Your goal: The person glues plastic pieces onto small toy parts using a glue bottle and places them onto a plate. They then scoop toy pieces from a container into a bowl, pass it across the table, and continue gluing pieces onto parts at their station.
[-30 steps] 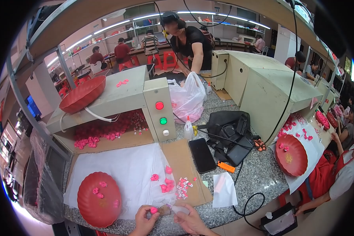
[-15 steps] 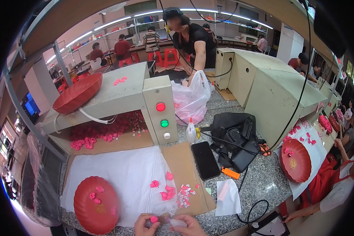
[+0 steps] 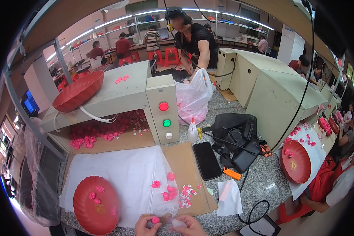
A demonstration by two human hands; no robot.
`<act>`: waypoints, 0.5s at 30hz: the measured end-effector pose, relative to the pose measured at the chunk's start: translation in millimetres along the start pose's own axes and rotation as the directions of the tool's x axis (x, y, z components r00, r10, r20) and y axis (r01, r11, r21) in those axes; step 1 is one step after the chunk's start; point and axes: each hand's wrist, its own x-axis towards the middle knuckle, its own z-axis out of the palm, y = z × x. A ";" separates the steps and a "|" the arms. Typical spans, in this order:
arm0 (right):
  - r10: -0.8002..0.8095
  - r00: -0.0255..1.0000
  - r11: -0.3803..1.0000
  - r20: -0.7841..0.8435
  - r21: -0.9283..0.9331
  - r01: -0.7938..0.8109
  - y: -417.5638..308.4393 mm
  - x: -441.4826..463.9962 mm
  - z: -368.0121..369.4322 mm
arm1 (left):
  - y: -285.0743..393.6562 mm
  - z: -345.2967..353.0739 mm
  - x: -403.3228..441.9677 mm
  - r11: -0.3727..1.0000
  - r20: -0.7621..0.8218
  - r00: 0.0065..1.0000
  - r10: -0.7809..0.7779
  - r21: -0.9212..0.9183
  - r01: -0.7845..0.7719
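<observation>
Left hand [image 3: 146,225] pinched one small pink piece [image 3: 155,220] at the worktop's front edge, right of the near red dish [image 3: 86,212]. Piece looked round; couldn't tell its long axis. Right hand [image 3: 191,225] pinched a translucent bottle [image 3: 179,223] just beside it, long axis roughly crosswise, narrow end left, toward the piece.

Surface, left to right: white sheet [image 3: 118,169], cardboard [image 3: 185,157], then speckled stone worktop [image 3: 263,181] carrying phone [image 3: 207,160], orange lighter [image 3: 232,173] and black bag [image 3: 232,126]. Room: shelves and a strip light along the back, workers seated below; one person [image 3: 200,41] stood across the worktop, an arm reaching behind a plastic bag [image 3: 194,98].

Counts: 3 pink pieces visible in the near dish, 3 buttons on the left machine [image 3: 161,86], 1 phone, 1 lighter. Scrap pile [image 3: 187,195] on the cardboard too small to count.
</observation>
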 end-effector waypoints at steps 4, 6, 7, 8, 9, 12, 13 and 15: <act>-0.001 1.000 1.000 -0.007 0.022 0.001 -3.4 -0.2 2.6 | 2.4 0.4 -0.2 0.998 0.000 0.999 -0.054 -0.010 0.054; 0.041 0.999 0.999 -0.001 0.015 -0.041 -6.9 -0.7 2.9 | 2.3 1.2 0.6 0.999 -0.024 0.999 0.039 0.030 -0.038; 0.042 0.999 0.999 -0.001 0.015 -0.042 -8.8 -0.8 3.9 | 2.6 0.8 0.6 0.999 -0.024 0.999 0.039 0.029 -0.038; 0.035 0.999 0.999 0.015 0.025 -0.035 -10.6 -1.0 5.1 | 3.0 0.2 0.4 1.000 -0.015 1.000 0.006 0.018 -0.006; 0.028 0.999 0.999 0.031 0.034 -0.029 -11.6 -1.0 5.8 | 3.1 -0.2 0.4 1.000 -0.006 1.000 -0.027 0.008 0.027; 0.025 1.000 0.999 0.005 0.045 -0.025 -9.8 -0.8 7.5 | 1.4 0.6 0.0 0.998 -0.003 1.000 -0.029 -0.051 0.028; 0.025 1.000 0.999 0.004 0.045 -0.025 -10.1 -0.8 7.9 | 3.0 0.3 0.2 0.998 -0.002 1.000 -0.029 -0.051 0.029; 0.021 1.000 0.998 0.015 0.058 -0.022 -10.9 -0.5 8.9 | 7.4 -0.9 0.7 0.999 0.011 1.000 0.025 0.027 -0.026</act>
